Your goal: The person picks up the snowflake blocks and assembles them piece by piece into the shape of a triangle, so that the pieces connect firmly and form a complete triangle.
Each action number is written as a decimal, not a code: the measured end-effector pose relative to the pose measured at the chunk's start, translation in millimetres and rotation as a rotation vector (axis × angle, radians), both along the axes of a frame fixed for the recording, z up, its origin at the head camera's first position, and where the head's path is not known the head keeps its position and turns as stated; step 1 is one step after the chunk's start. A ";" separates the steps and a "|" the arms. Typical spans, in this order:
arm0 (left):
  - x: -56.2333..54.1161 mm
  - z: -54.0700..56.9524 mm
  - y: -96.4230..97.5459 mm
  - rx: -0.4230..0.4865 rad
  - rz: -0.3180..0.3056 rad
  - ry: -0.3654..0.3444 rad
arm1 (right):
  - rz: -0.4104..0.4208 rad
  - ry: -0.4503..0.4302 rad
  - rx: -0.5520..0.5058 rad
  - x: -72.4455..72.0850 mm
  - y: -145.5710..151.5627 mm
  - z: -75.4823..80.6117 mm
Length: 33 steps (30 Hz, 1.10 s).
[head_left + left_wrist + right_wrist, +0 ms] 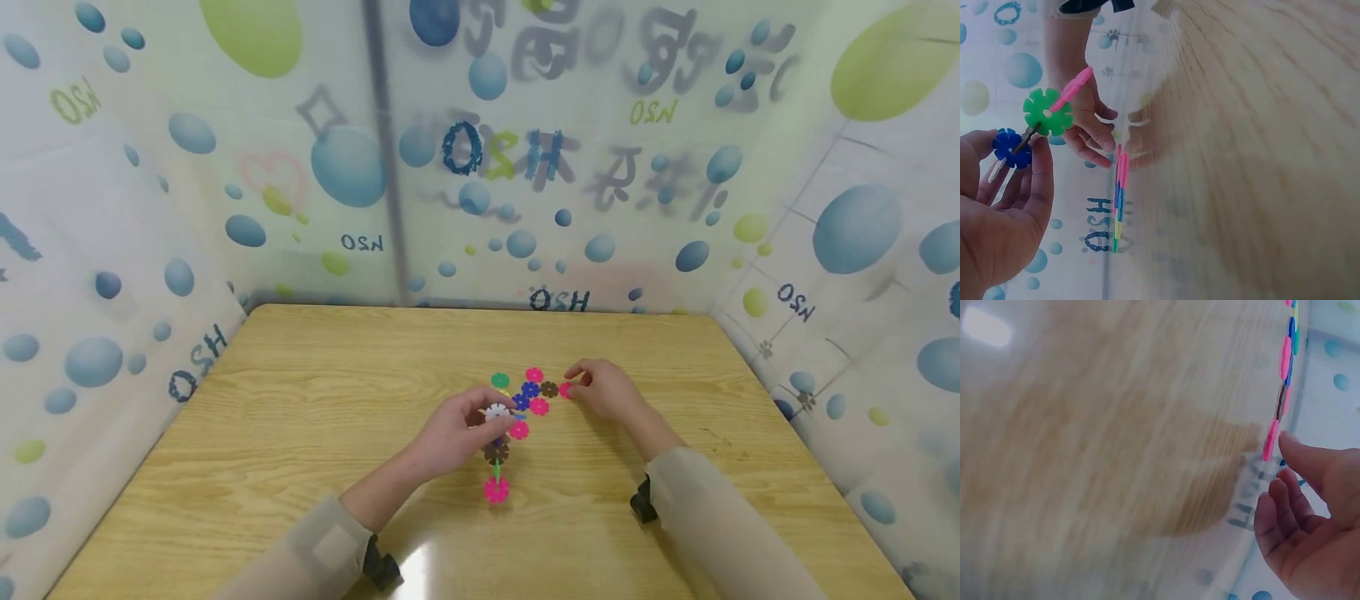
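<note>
My left hand (453, 433) holds a chain of notched plastic snowflake discs between thumb and fingers, raised above the table. The chain has a white disc (497, 413), a blue disc (1011, 149), a brown disc (497, 452), a green disc (1044, 119) and a pink disc (497, 490) at its lower end. Beyond it, a group of discs lies flat on the table. The right hand (611, 392) is at that group's right end, thumb and fingers apart. Its thumb tip is beside the outermost pink disc (1270, 440); whether they touch I cannot tell.
In the group on the table are a green disc (500, 380), a brown disc (550, 389), blue discs (530, 389) and several pink ones. The wooden table (300, 400) reaches back to patterned curtains (315, 250), which also hang at both sides.
</note>
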<state>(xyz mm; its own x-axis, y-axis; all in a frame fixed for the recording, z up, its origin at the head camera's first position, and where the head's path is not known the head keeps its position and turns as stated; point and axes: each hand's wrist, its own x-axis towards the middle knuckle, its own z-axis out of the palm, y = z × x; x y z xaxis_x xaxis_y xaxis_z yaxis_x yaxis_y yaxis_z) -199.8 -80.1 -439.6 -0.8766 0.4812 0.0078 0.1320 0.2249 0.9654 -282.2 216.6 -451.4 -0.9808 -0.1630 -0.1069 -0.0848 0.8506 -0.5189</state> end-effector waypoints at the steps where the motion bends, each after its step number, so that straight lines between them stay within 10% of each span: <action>1: 0.0 0.0 -0.1 -0.007 0.001 0.002 | 0.003 -0.009 0.000 -1.3 0.6 -0.6; 16: 2.7 2.1 -0.6 0.003 0.009 -0.011 | 0.018 -0.094 0.047 6.6 -2.6 4.7; 33: 1.4 2.2 -1.2 -0.007 0.003 0.009 | 0.109 0.142 -0.022 54.8 0.3 4.4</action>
<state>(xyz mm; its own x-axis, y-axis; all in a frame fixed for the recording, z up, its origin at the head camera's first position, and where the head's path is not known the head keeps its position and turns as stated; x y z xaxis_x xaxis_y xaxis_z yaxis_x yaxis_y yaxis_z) -198.4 -81.3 -437.3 -0.8779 0.4787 0.0125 0.1402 0.2320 0.9626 -227.3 216.9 -447.0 -0.9622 -0.2699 0.0366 -0.2497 0.8208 -0.5138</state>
